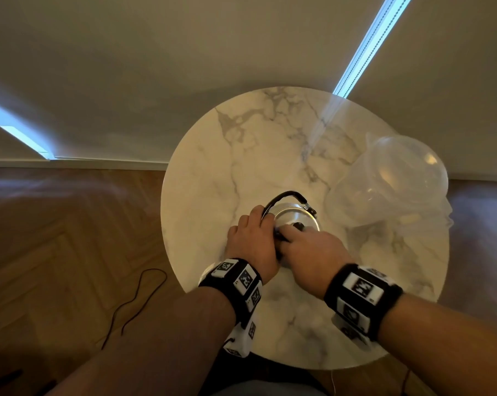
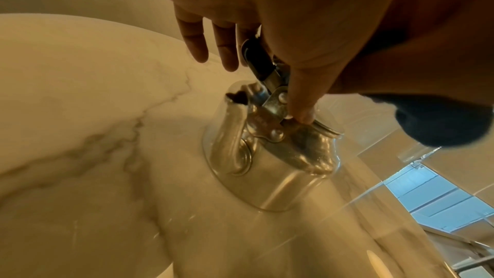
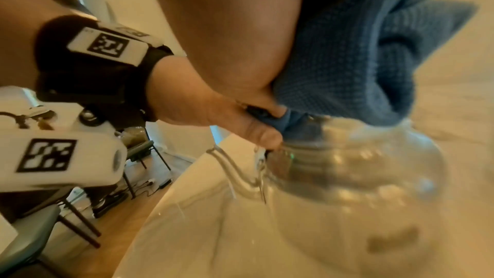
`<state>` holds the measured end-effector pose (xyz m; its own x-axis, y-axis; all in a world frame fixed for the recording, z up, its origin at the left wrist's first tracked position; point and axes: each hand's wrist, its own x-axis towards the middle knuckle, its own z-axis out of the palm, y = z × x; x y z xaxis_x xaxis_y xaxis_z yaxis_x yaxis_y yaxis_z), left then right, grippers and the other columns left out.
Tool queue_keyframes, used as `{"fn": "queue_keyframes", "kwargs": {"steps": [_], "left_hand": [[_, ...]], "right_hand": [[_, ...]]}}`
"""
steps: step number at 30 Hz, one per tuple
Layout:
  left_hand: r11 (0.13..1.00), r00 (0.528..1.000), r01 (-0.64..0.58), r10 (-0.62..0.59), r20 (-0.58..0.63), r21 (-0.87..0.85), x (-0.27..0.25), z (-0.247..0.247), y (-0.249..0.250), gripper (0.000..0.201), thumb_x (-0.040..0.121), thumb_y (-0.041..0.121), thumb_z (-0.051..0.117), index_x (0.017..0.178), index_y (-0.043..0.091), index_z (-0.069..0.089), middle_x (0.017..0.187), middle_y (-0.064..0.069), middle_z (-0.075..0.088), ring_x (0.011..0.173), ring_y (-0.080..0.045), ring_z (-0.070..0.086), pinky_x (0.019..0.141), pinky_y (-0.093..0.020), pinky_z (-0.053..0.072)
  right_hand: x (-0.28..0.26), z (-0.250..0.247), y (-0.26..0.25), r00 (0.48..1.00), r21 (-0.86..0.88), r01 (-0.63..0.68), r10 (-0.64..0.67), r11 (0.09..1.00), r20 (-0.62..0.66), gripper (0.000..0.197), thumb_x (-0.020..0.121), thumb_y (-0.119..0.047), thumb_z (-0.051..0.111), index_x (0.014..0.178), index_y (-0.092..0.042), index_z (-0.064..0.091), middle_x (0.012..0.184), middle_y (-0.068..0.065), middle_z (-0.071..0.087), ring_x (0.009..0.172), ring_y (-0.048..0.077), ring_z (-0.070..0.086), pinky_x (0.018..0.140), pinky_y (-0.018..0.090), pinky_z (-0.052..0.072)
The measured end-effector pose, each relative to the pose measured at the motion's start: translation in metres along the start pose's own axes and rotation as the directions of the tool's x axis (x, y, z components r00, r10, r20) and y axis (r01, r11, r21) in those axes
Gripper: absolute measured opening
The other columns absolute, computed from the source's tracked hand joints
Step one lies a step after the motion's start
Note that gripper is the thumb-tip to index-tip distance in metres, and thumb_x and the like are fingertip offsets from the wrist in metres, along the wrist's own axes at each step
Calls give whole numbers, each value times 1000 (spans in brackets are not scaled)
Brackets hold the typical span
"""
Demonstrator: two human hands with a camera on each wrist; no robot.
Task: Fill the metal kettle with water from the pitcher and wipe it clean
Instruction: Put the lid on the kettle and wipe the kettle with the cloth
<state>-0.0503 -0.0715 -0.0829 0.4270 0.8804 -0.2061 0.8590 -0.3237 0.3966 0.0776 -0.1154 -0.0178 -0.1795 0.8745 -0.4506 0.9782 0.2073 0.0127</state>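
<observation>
The metal kettle point(image 1: 294, 217) stands with its lid on near the middle of the round marble table point(image 1: 241, 144). My left hand point(image 1: 263, 225) grips the near end of its black handle point(image 2: 256, 58), the thumb point(image 2: 300, 103) pressed on the metal hinge above the spout point(image 2: 229, 134). My right hand point(image 1: 291, 232) holds a bunched blue cloth point(image 3: 355, 56) against the kettle's top and near side point(image 3: 360, 166). The clear plastic pitcher point(image 1: 390, 178) stands to the right of the kettle, apart from both hands.
A dark cable point(image 1: 138, 298) lies on the wooden floor left of the table. In the right wrist view, chairs point(image 3: 34, 227) stand beyond the table's edge. A pale wall point(image 1: 184, 52) rises behind the table.
</observation>
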Motion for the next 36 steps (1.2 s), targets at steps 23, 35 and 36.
{"fn": "queue_keyframes", "kwargs": {"steps": [23,35,36], "left_hand": [[998,998,-65,65,7,12,-3,-4,-4,73,72,45,70,136,26,41,145,3,32,123,-23,44,102,-37,39],[999,1000,-11,12,-14,54,-8,3,7,69,73,33,71,135,23,43,149,-1,27,121,-24,45,100,-38,39],[997,1000,-12,14,-20,70,-9,3,8,69,73,34,72,135,23,43,149,-1,28,121,-25,46,99,-38,40]], "right_hand": [[-20,61,-7,946,138,-92,130,986,-298,68,68,-5,83,133,-18,66,116,9,63,73,29,62,48,33,49],[-5,59,52,867,369,-361,454,857,-206,50,100,-31,50,149,-41,44,145,-2,47,111,31,59,86,36,52],[-2,58,52,872,374,-350,445,859,-204,49,102,-33,47,150,-41,42,146,-2,45,114,30,57,88,36,50]]}}
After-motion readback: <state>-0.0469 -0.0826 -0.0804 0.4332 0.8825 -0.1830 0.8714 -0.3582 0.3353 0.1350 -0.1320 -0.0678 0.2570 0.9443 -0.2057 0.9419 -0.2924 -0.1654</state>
